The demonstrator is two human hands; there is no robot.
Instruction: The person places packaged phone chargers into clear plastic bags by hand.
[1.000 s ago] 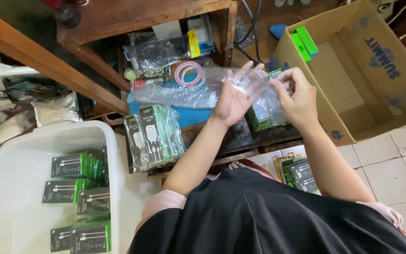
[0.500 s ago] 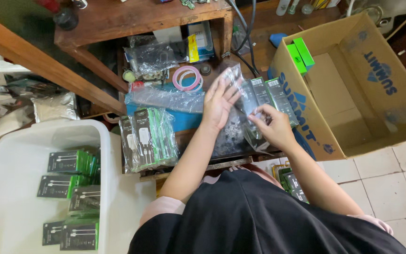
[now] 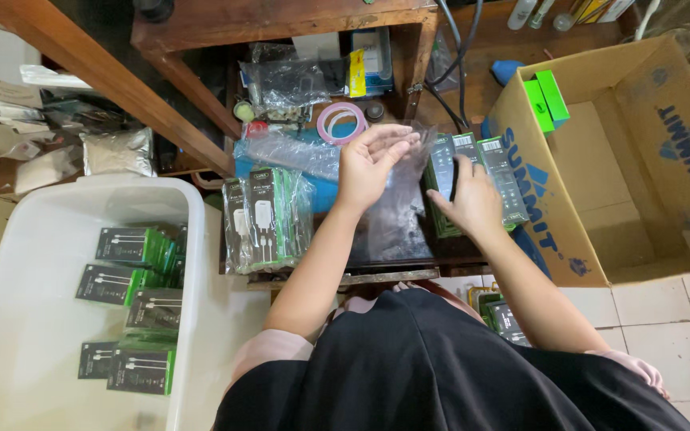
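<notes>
Right now my left hand [image 3: 370, 164] is up over the worktop [image 3: 409, 254], fingers spread and loosely curled, pinching the top edge of a clear plastic bag [image 3: 397, 209] that hangs down in front of me. My right hand [image 3: 466, 198] is closed round a stack of dark-and-green boxes [image 3: 485, 177], approx three side by side, held at the bag's right edge, touching it; can't tell whether the boxes are partly inside the bag. Just left of my left forearm stands a bundle of the same kind of boxes w/ green sides, wrapped in clear film [image 3: 263, 217], upright on the worktop. Behind that lies another clear bag [image 3: 281, 152] on smth blue, and a pink tape ring [image 3: 340, 121] sits further back, near a crumpled clear packet w/ dark contents [image 3: 293, 80]. To my right, touching the boxes' edge, is an open cardboard carton [image 3: 624, 175] w/ two bright green boxes [image 3: 545, 100] perched at its near-left corner. To my left on the floor a white plastic tub [image 3: 33, 263] holds several more dark-green boxes [image 3: 133, 295] laid flat, in a loose column. More boxes [image 3: 505, 318] lie low by my right elbow.
</notes>
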